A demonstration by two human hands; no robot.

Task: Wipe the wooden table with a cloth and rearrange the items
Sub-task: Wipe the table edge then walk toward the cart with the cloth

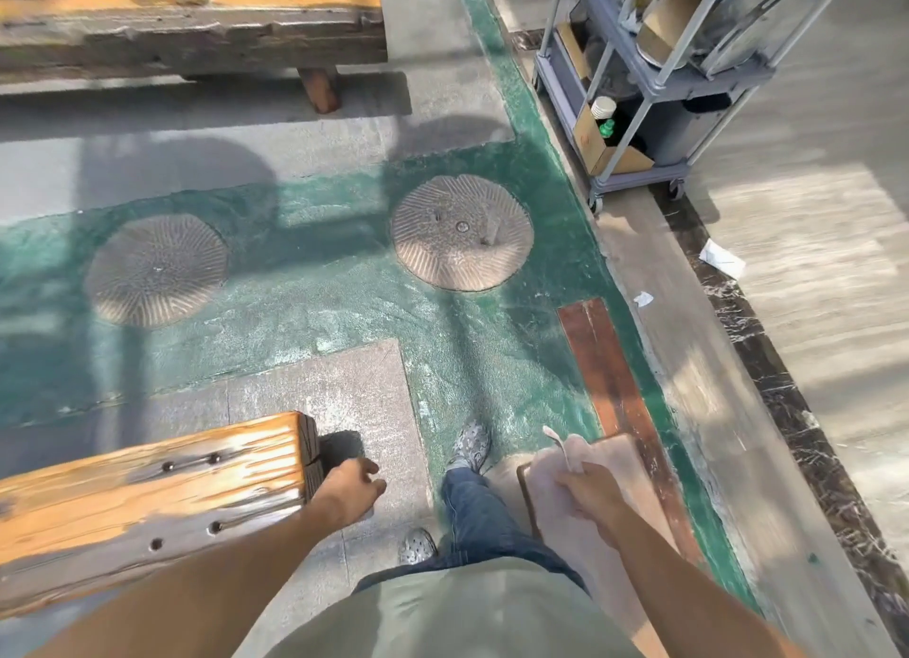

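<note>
Down below me, my right hand (pixel 585 492) is closed around a pale cloth (pixel 565 465) and, it seems, the near edge of a wooden board (pixel 622 465) under it — a twisted end of the cloth sticks up past my knuckles. Blur keeps me from telling exactly where cloth ends and board begins. My left hand (pixel 351 490) holds nothing; its fingers are loosely curled and apart, and it hangs just beside the end of a wooden bench (pixel 147 490) at lower left, close to the end grain but I cannot tell if it touches.

That bench top is orange-brown, worn grey along its near edge, with dark holes in it. A second, heavier wooden slab (pixel 187 23) runs across the top left, well apart from me, a leg showing under it.

Between them lies the floor (pixel 344 308) — green paint with grey stone slabs and two round millstones set flush, one at left (pixel 156 270) in shade and one nearer centre (pixel 462 232) in sun. My shoes (pixel 469 446) stand on the slab and the green, in jeans.

At upper right a grey cart (pixel 649 82) on wheels carries a cardboard box with a stack of paper cups (pixel 602 107) and a green bottle. Scraps of paper (pixel 722 259) lie on the pale paving to its right.
</note>
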